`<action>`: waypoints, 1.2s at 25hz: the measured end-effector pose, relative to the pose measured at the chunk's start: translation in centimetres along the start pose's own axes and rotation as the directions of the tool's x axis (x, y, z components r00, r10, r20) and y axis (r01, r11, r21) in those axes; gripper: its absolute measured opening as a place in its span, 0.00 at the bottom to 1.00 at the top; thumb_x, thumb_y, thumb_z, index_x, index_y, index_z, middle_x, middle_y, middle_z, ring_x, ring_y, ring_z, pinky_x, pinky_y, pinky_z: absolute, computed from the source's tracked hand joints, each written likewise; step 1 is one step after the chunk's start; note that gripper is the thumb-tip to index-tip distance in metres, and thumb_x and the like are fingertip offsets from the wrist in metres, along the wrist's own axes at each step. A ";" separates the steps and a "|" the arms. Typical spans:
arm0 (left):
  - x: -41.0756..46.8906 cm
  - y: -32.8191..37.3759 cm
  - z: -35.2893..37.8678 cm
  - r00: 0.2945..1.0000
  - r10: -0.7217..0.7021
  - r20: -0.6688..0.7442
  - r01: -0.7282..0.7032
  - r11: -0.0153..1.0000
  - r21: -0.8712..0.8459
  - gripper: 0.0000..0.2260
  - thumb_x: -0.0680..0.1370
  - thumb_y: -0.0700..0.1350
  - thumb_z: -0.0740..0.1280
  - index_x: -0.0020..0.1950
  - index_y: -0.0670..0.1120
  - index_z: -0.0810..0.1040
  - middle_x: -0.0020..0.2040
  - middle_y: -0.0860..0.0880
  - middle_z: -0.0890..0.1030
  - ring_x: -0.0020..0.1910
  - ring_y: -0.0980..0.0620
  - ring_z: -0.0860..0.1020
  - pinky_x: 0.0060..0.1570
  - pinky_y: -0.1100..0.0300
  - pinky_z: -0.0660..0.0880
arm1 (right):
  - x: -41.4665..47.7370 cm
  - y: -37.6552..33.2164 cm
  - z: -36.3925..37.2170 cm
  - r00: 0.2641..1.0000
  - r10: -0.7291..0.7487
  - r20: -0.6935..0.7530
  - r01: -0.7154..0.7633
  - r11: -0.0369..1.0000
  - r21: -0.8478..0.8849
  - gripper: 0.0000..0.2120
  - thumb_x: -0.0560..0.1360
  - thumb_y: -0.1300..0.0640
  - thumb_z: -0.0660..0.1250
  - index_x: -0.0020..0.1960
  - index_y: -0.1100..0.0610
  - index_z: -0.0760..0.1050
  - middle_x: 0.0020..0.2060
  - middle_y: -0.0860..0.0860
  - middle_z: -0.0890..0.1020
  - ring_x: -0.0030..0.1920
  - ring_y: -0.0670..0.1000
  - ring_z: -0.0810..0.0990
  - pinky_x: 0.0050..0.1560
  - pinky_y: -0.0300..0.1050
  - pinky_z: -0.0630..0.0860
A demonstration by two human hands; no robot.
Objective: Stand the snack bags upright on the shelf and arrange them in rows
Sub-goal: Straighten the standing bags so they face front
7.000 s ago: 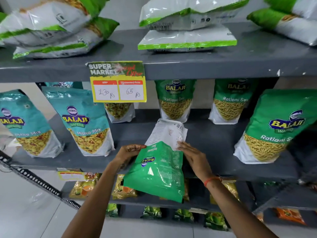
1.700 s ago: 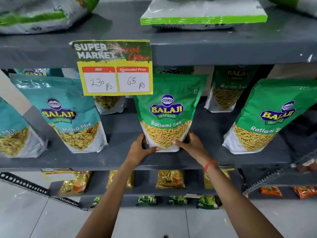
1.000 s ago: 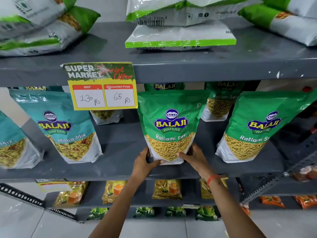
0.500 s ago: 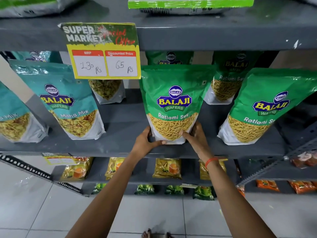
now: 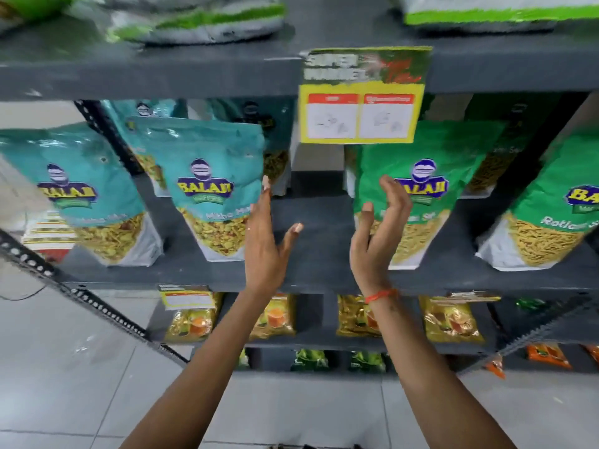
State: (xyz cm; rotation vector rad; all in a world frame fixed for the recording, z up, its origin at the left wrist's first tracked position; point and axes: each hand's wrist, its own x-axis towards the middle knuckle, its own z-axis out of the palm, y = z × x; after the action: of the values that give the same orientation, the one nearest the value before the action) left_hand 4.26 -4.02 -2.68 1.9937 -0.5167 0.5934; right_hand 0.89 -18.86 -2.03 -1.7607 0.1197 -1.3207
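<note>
Green and glossy, the Ratlami Sev bag point(image 5: 411, 196) stands upright on the grey shelf point(image 5: 317, 270), right of a bare gap. My right hand point(image 5: 377, 234) hangs spread and empty just before its left edge; my left hand point(image 5: 265, 234), equally wide and empty, is beside the teal Mitha Mix bag point(image 5: 214, 192). I judge the risk to be a careless knuckle: these light pouches look easily toppled backward into the rear row. The yellow price tag point(image 5: 361, 95) overhangs the green bag's top.
</note>
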 end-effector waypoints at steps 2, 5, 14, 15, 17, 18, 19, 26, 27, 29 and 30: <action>0.5 -2.6 -3.3 0.997 0.002 -0.078 0.003 0.998 0.066 0.37 0.75 0.60 0.60 0.75 0.42 0.51 0.76 0.44 0.57 0.75 0.48 0.57 0.74 0.47 0.57 | -1.8 -1.5 3.6 0.997 0.045 0.065 -0.048 0.998 0.037 0.17 0.78 0.60 0.56 0.64 0.66 0.68 0.61 0.62 0.73 0.65 0.51 0.69 0.68 0.42 0.65; 0.9 -8.2 -7.8 0.988 -0.096 -0.118 0.108 0.989 0.103 0.44 0.72 0.64 0.62 0.75 0.40 0.48 0.77 0.43 0.53 0.76 0.50 0.52 0.75 0.61 0.48 | -5.0 -3.1 9.2 0.929 0.256 0.269 -0.306 0.937 0.165 0.18 0.77 0.51 0.59 0.66 0.56 0.67 0.63 0.54 0.72 0.66 0.48 0.71 0.67 0.40 0.67; 1.4 -19.0 -11.0 0.711 -0.492 0.502 0.638 0.751 -0.169 0.29 0.68 0.36 0.74 0.67 0.40 0.67 0.65 0.44 0.75 0.64 0.47 0.74 0.61 0.56 0.71 | -8.9 2.3 13.2 0.443 0.575 0.688 -0.695 0.705 -0.143 0.37 0.56 0.34 0.76 0.61 0.46 0.71 0.59 0.48 0.80 0.60 0.49 0.78 0.62 0.56 0.76; 1.5 -19.1 -10.9 0.707 -0.512 0.488 0.638 0.759 -0.130 0.27 0.69 0.36 0.74 0.65 0.40 0.69 0.63 0.44 0.76 0.62 0.47 0.75 0.59 0.57 0.71 | -8.8 2.5 12.9 0.438 0.578 0.688 -0.695 0.703 -0.149 0.38 0.56 0.36 0.77 0.61 0.48 0.72 0.59 0.49 0.80 0.60 0.50 0.79 0.63 0.56 0.76; 1.2 -18.2 -10.5 0.705 -0.545 0.454 0.648 0.755 -0.101 0.24 0.69 0.37 0.74 0.62 0.40 0.71 0.60 0.46 0.77 0.57 0.50 0.75 0.56 0.59 0.71 | -8.6 2.8 12.1 0.441 0.575 0.689 -0.697 0.703 -0.140 0.35 0.58 0.40 0.78 0.60 0.50 0.73 0.59 0.50 0.81 0.60 0.50 0.79 0.63 0.55 0.76; 0.8 -17.8 -10.1 0.706 -0.550 0.447 0.654 0.748 -0.112 0.23 0.69 0.38 0.74 0.62 0.41 0.72 0.59 0.47 0.78 0.57 0.51 0.75 0.56 0.59 0.71 | -8.6 3.0 11.5 0.444 0.574 0.688 -0.697 0.704 -0.138 0.33 0.59 0.42 0.78 0.60 0.51 0.73 0.58 0.49 0.81 0.59 0.49 0.79 0.63 0.54 0.76; 0.3 -17.4 -9.7 0.708 -0.551 0.442 0.656 0.744 -0.124 0.23 0.68 0.39 0.75 0.61 0.41 0.72 0.59 0.47 0.78 0.57 0.51 0.76 0.56 0.59 0.72 | -8.6 3.4 10.9 0.444 0.578 0.684 -0.699 0.701 -0.139 0.31 0.60 0.44 0.78 0.60 0.50 0.73 0.57 0.49 0.82 0.59 0.48 0.80 0.62 0.52 0.77; -1.0 -16.6 -7.6 0.712 -0.555 0.431 0.658 0.742 -0.132 0.25 0.67 0.45 0.76 0.62 0.44 0.72 0.62 0.47 0.79 0.61 0.50 0.76 0.61 0.54 0.73 | -8.3 4.4 9.1 0.445 0.563 0.697 -0.733 0.676 -0.078 0.25 0.64 0.49 0.77 0.59 0.50 0.74 0.57 0.50 0.82 0.57 0.47 0.81 0.58 0.48 0.79; -1.1 -16.5 -7.6 0.712 -0.555 0.431 0.658 0.741 -0.131 0.25 0.68 0.44 0.75 0.62 0.44 0.72 0.62 0.47 0.79 0.61 0.50 0.76 0.60 0.55 0.73 | -8.4 4.5 9.1 0.445 0.563 0.697 -0.734 0.674 -0.076 0.23 0.65 0.50 0.76 0.58 0.49 0.74 0.56 0.50 0.82 0.57 0.47 0.81 0.58 0.49 0.79; -1.2 -16.4 -7.6 0.713 -0.558 0.424 0.659 0.741 -0.133 0.25 0.68 0.43 0.75 0.63 0.44 0.72 0.62 0.47 0.78 0.61 0.50 0.76 0.60 0.57 0.73 | -8.5 4.5 9.1 0.451 0.566 0.690 -0.735 0.675 -0.073 0.21 0.66 0.51 0.76 0.57 0.48 0.74 0.56 0.49 0.82 0.57 0.47 0.81 0.58 0.48 0.79; -1.2 -16.2 -7.6 0.714 -0.560 0.420 0.660 0.739 -0.137 0.25 0.68 0.43 0.75 0.63 0.44 0.72 0.62 0.47 0.78 0.61 0.50 0.76 0.60 0.57 0.73 | -8.5 4.5 9.1 0.454 0.568 0.687 -0.737 0.673 -0.070 0.21 0.66 0.51 0.76 0.57 0.48 0.74 0.56 0.49 0.82 0.57 0.48 0.81 0.58 0.48 0.79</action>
State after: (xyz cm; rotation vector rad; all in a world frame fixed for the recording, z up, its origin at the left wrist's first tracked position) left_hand 11.25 10.22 -11.15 1.8452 -0.0950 -0.2613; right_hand 6.51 -11.42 -11.44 -1.6028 0.2087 -0.0708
